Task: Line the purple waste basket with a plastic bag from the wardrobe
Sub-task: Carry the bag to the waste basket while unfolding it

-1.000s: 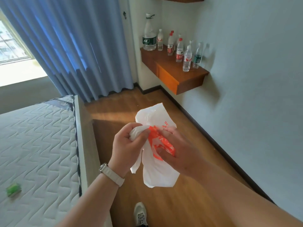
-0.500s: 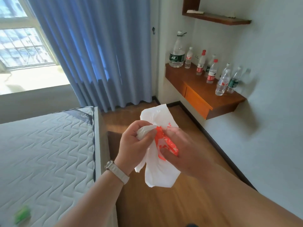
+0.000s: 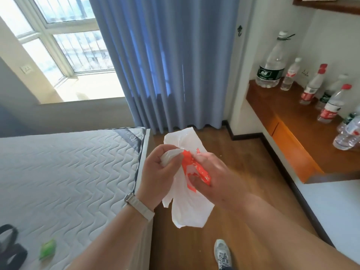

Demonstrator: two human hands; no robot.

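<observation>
Held the plastic bag (image 3: 191,211) up in mid-air over the wooden floor (image 3: 243,149), just off the right edge of the mattress (image 3: 68,172) near its far corner. Gripped a bunched white fold of it in the left hand (image 3: 155,176), fingers curled round, and pinched the orange-printed part between thumb and fingers of the right hand (image 3: 220,178). Left the lower end hanging loose and crumpled below both hands. Judged the step as teasing the layers apart to find the mouth, with the fetching from the wardrobe apparently done and the lining not yet begun. Saw no purple waste basket anywhere in view, so could not place it. Noted only the blue curtain (image 3: 175,65) ahead and bottles (image 3: 270,65) standing along the wall-side edge of the wooden shelf (image 3: 276,110) at right. Called next, probably, for rubbing the thin film until parted, spreading the opening wide with both hands, then seeking out the basket. Expected some resistance there: thin, clingy plastic, likely slow to separate.
</observation>
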